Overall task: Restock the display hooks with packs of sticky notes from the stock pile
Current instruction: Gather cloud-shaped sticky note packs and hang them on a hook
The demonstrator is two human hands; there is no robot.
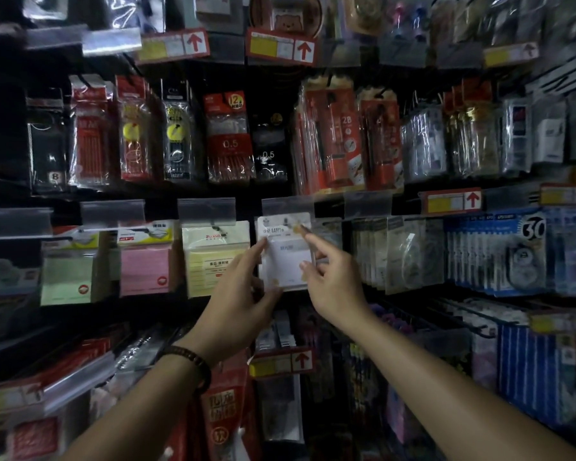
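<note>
Arms up, fingers of left hand [243, 294] and right hand [336, 284] in a pinch on white sticky-note pack [286, 257].

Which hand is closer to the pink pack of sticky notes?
Left. The left hand holds the white pack by its left edge, two hooks right of the pink pack; the right hand is farther, at the white pack's right edge.

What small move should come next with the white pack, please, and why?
Probably slide the white pack further back: the left hand grips its left edge, the right hand pinches its right edge, and its top sits level with the yellow pack.
</note>
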